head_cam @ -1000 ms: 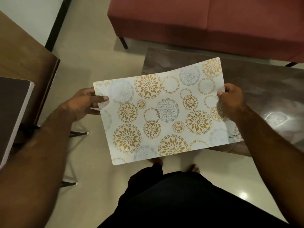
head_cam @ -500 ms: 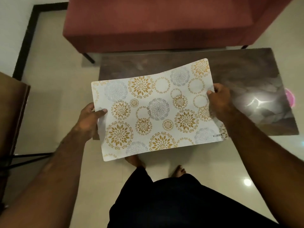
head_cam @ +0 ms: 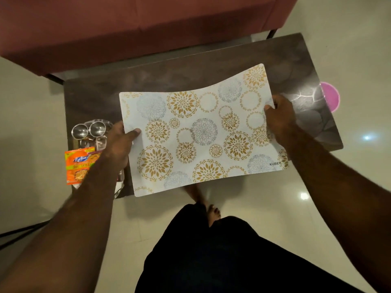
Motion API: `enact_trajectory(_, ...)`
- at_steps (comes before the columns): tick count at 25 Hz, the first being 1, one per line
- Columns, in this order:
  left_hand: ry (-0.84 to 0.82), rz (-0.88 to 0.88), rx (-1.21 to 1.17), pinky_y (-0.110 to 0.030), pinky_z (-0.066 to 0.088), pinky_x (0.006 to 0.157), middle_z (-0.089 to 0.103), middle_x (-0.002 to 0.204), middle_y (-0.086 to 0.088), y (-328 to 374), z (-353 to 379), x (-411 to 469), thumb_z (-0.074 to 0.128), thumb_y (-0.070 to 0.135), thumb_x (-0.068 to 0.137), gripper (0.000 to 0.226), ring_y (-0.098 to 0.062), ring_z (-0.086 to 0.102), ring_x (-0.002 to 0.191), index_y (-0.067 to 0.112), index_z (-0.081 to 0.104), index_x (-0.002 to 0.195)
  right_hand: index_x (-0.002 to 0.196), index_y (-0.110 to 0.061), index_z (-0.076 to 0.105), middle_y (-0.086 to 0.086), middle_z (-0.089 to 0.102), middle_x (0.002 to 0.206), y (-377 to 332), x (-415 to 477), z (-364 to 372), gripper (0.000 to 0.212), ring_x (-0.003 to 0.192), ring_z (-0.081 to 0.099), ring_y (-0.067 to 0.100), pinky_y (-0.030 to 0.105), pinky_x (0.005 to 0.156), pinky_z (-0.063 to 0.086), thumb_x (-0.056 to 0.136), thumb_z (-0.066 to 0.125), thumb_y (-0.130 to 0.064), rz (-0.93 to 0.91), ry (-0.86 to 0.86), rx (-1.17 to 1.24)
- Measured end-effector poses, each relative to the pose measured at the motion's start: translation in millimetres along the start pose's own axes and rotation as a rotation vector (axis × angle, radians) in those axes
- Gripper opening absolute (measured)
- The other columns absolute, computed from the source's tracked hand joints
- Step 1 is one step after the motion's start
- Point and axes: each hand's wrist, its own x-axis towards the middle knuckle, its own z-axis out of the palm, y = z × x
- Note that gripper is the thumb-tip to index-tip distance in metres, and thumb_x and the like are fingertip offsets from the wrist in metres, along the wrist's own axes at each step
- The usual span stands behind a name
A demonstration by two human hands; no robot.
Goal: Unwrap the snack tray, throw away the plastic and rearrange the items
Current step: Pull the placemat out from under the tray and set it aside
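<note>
One patterned mat (head_cam: 201,132), over the surface (head_cam: 169,77). Left hand (head_cam: 118,142) and right hand (head_cam: 280,118) each pinch one short edge, thumb on top, fingers beneath. Just outside the left fingers: wrapped snack tray (head_cam: 99,144), two steel cups (head_cam: 79,131), one orange packet (head_cam: 77,166). Beyond the right fingers: one pink disc (head_cam: 331,97).

White placemat (head_cam: 203,132) with gold and grey floral circles; orange snack packet (head_cam: 77,167); dark brown marbled tabletop (head_cam: 169,79); maroon sofa (head_cam: 137,24).
</note>
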Motion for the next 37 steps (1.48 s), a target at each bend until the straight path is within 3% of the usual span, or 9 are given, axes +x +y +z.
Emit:
enact_trajectory(6,0.007,-0.06,0.06,-0.041,0.057,0.088,0.071,0.115,0.001,17.4,87.4,73.6,0.064,0.012,0.097,0.029,-0.021,0.07,0.101,0.008,0.06,0.126,0.135,-0.008,0.061,0.006,0.07,0.132,17.6,93.3,-13.7,0.03,0.117,0.07,0.026,0.037,0.093,0.06,0.108,0.049,-0.014,0.086,0.009,0.002)
enact_trajectory(10,0.051,-0.057,0.139,-0.026,0.056,0.071,0.07,0.111,0.007,12.6,150.6,128.6,0.065,0.017,0.097,0.02,-0.004,0.068,0.087,0.019,0.062,0.116,0.134,-0.013,0.061,0.002,0.07,0.128,48.1,173.5,-5.0,0.029,0.116,0.068,0.023,0.025,0.082,0.051,0.108,0.049,-0.015,0.114,0.014,-0.027)
enact_trajectory(16,0.107,-0.121,0.266,-0.053,0.053,0.099,0.065,0.134,-0.007,-10.3,242.7,205.5,0.062,0.015,0.098,0.036,-0.031,0.064,0.115,0.01,0.058,0.134,0.134,-0.018,0.06,0.002,0.07,0.135,99.0,294.1,12.1,0.028,0.114,0.067,0.02,0.014,0.064,0.041,0.109,0.049,-0.02,0.127,-0.027,-0.126)
enact_trajectory(19,0.123,-0.15,0.282,-0.054,0.05,0.104,0.061,0.138,-0.008,-12.5,273.4,229.4,0.062,0.012,0.098,0.042,-0.033,0.06,0.122,0.011,0.053,0.138,0.136,-0.021,0.057,0.0,0.069,0.137,107.8,330.9,9.1,0.029,0.117,0.068,0.021,0.033,0.084,0.06,0.109,0.048,-0.023,0.104,0.01,-0.173)
enact_trajectory(21,0.116,-0.14,0.302,-0.054,0.048,0.107,0.058,0.141,-0.009,-12.4,288.7,244.0,0.062,0.009,0.096,0.047,-0.033,0.057,0.127,0.011,0.05,0.141,0.139,-0.024,0.053,-0.001,0.066,0.141,116.5,349.7,7.3,0.032,0.126,0.067,0.026,0.048,0.102,0.058,0.107,0.05,-0.022,0.083,0.003,-0.189)
enact_trajectory(26,0.146,-0.155,0.795,-0.052,0.041,0.112,0.038,0.151,-0.021,-14.1,307.1,257.5,0.07,0.019,0.089,0.075,-0.043,0.043,0.136,0.006,0.03,0.151,0.155,-0.017,0.039,0.01,0.047,0.154,130.5,367.0,7.2,0.065,0.145,0.045,0.033,0.055,0.118,0.043,0.096,0.065,-0.024,-0.006,0.023,-0.438)
enact_trajectory(29,0.127,0.084,1.152,-0.059,0.037,0.109,0.028,0.154,-0.024,-7.5,313.4,244.4,0.079,0.036,0.079,0.105,-0.047,0.032,0.14,0.013,0.014,0.157,0.162,-0.018,0.026,0.012,0.033,0.167,127.9,360.6,8.3,0.081,0.155,0.033,0.037,0.06,0.122,0.033,0.093,0.064,-0.037,-0.13,0.022,-0.625)
enact_trajectory(32,-0.028,0.224,1.257,-0.068,0.034,0.107,0.013,0.166,-0.012,-3.9,323.9,236.0,0.081,0.058,0.07,0.119,-0.042,0.018,0.15,0.037,0.003,0.158,0.167,-0.025,0.017,0.008,0.018,0.175,123.7,350.1,15.4,0.088,0.161,0.02,0.037,0.064,0.124,0.027,0.095,0.058,-0.055,-0.254,-0.044,-0.742)
enact_trajectory(37,-0.2,0.094,1.26,-0.07,0.024,0.115,-0.012,0.17,-0.003,-20.4,340.3,226.6,0.085,0.061,0.063,0.131,-0.037,-0.008,0.155,0.043,-0.003,0.158,0.168,-0.03,0.01,0.002,-0.001,0.178,127.4,346.0,26.2,0.103,0.165,-0.001,0.034,0.069,0.125,0.016,0.089,0.054,-0.078,-0.263,-0.275,-0.835)
